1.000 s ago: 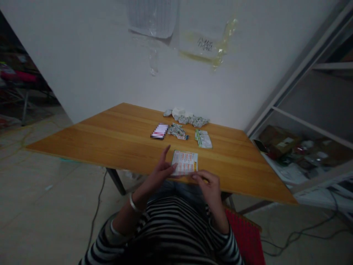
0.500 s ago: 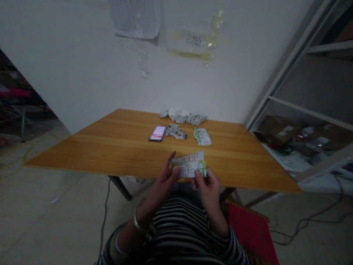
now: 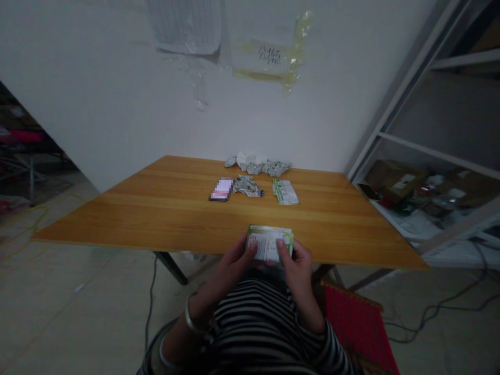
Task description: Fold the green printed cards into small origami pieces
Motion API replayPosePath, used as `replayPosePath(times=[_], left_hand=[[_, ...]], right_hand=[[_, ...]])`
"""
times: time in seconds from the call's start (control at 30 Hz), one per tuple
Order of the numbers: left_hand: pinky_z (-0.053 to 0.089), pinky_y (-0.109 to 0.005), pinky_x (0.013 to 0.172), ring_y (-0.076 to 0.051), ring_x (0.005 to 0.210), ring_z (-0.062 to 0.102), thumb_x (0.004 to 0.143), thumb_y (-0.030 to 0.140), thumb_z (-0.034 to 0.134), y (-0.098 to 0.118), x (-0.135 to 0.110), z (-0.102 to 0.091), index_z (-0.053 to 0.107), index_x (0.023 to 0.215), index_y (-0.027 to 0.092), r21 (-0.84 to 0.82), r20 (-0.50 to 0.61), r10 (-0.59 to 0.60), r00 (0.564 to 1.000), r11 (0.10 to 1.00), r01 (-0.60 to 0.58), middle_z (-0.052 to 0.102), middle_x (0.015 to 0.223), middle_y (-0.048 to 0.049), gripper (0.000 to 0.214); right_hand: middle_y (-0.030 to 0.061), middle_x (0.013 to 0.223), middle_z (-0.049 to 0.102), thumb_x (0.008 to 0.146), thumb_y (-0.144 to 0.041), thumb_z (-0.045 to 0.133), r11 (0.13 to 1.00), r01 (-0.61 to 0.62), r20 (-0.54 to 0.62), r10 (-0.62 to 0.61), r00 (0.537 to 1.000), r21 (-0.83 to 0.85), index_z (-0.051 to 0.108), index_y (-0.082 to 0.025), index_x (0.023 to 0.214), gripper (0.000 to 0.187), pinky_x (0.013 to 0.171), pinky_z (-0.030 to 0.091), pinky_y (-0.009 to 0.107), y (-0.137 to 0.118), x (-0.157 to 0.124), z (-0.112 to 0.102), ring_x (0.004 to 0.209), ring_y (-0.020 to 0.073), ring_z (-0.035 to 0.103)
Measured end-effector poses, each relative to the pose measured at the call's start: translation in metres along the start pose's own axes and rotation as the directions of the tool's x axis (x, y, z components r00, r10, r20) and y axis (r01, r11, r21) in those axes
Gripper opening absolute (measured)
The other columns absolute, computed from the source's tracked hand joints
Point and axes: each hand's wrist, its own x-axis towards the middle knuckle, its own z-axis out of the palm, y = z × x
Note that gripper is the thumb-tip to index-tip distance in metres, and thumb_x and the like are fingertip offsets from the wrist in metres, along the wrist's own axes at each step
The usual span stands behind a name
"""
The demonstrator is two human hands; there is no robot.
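Just over the near edge of the table (image 3: 156, 219), both hands hold a small stack of printed white and green paper slips (image 3: 269, 244). My left hand (image 3: 237, 260) grips the left end, its thumb lying on the printed face. The right end is pinched by my right hand (image 3: 296, 264), with that thumb also on top. Most of the other fingers are hidden behind the paper. Farther back on the table lies a similar pile of green-edged slips (image 3: 286, 192). Left of it are crumpled printed papers (image 3: 247, 186).
A phone (image 3: 221, 189) with a blurred screen lies left of the crumpled papers. More crumpled wads (image 3: 269, 167) sit against the wall. To the right stands a shelf (image 3: 420, 224) with boxes and bottles; a red woven seat (image 3: 353, 325) is below the table's right side.
The slips, fanned apart before with an orange-printed one sticking up behind, are now squared into one stack. My left index finger has come down from its raised position, and the stack sits slightly lower.
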Motion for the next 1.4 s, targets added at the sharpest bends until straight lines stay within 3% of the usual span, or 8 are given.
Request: replayPosePath(times=[0.17, 0.33, 0.53, 0.63, 0.83, 1.0, 1.4], left_hand=[[0.054, -0.037, 0.092, -0.026, 0.105, 0.067, 0.082, 0.038, 0.070, -0.003, -0.001, 0.002, 0.062, 0.124, 0.017, -0.059, -0.067, 0.039, 0.997, 0.997, -0.043, 0.071, 0.118, -0.0090, 0.048], [0.048, -0.039, 0.102, -0.027, 0.113, 0.063, 0.084, 0.039, 0.068, -0.004, -0.003, 0.001, 0.062, 0.122, 0.017, -0.070, -0.112, 0.060, 0.992, 0.995, -0.069, 0.069, 0.123, -0.0089, 0.045], [0.049, -0.037, 0.100, -0.027, 0.114, 0.063, 0.081, 0.033, 0.072, -0.004, -0.003, 0.001, 0.058, 0.127, 0.020, -0.068, -0.027, 0.090, 0.996, 0.994, -0.091, 0.067, 0.125, -0.0081, 0.050], [0.050, -0.038, 0.099, -0.027, 0.113, 0.063, 0.085, 0.034, 0.068, -0.008, 0.000, 0.001, 0.056, 0.129, 0.019, -0.095, -0.045, 0.088, 0.995, 0.991, -0.092, 0.068, 0.124, -0.0095, 0.049], [0.054, -0.039, 0.094, -0.027, 0.108, 0.066, 0.085, 0.038, 0.067, -0.013, 0.004, -0.001, 0.059, 0.125, 0.019, -0.134, -0.142, 0.073, 0.987, 0.987, -0.092, 0.070, 0.120, -0.0098, 0.046], [0.055, -0.039, 0.092, -0.028, 0.108, 0.066, 0.085, 0.040, 0.067, -0.010, 0.001, 0.002, 0.060, 0.124, 0.019, -0.145, -0.150, 0.067, 0.986, 0.985, -0.089, 0.069, 0.121, -0.0099, 0.045], [0.056, -0.037, 0.091, -0.028, 0.114, 0.063, 0.088, 0.042, 0.063, -0.009, -0.003, 0.005, 0.056, 0.127, 0.018, -0.145, -0.137, 0.050, 0.989, 0.987, -0.070, 0.066, 0.127, -0.0103, 0.046]], right_hand=[[-0.0063, 0.048, 0.045, 0.086, -0.049, 0.059, 0.991, -0.121, -0.003, 0.121, 0.993, 0.050, 0.063, -0.016, 0.072, 0.036, 0.039, 0.030, 0.020, 0.000, -0.002, 0.006, 0.042, 0.0090, 0.039], [-0.0079, 0.045, 0.041, 0.087, -0.052, 0.057, 0.987, -0.138, -0.046, 0.142, 0.989, 0.078, 0.055, -0.018, 0.066, 0.041, 0.038, 0.026, 0.020, -0.003, -0.005, 0.014, 0.039, 0.0077, 0.035], [-0.0087, 0.044, 0.038, 0.085, -0.054, 0.058, 0.970, -0.183, -0.059, 0.195, 0.979, 0.160, 0.050, -0.019, 0.064, 0.042, 0.036, 0.023, 0.020, -0.007, -0.003, 0.015, 0.037, 0.0071, 0.032], [-0.0089, 0.042, 0.039, 0.087, -0.054, 0.056, 0.970, -0.182, -0.059, 0.194, 0.979, 0.161, 0.050, -0.019, 0.065, 0.041, 0.034, 0.023, 0.020, -0.009, -0.003, 0.015, 0.034, 0.0074, 0.034], [-0.0031, 0.058, 0.057, 0.084, -0.045, 0.064, 0.986, -0.072, 0.025, 0.069, 0.997, 0.150, 0.062, -0.016, 0.080, 0.029, 0.045, 0.040, 0.020, -0.006, -0.003, 0.014, 0.048, 0.0099, 0.049], [-0.0057, 0.048, 0.054, 0.086, -0.045, 0.063, 0.982, -0.097, 0.029, 0.094, 0.995, 0.162, 0.058, -0.018, 0.074, 0.031, 0.039, 0.038, 0.019, -0.010, -0.004, 0.015, 0.039, 0.0092, 0.049], [-0.0063, 0.047, 0.057, 0.084, -0.048, 0.065, 0.968, -0.125, 0.015, 0.124, 0.992, 0.217, 0.058, -0.018, 0.076, 0.032, 0.035, 0.040, 0.018, -0.017, -0.007, 0.016, 0.034, 0.0084, 0.050]])
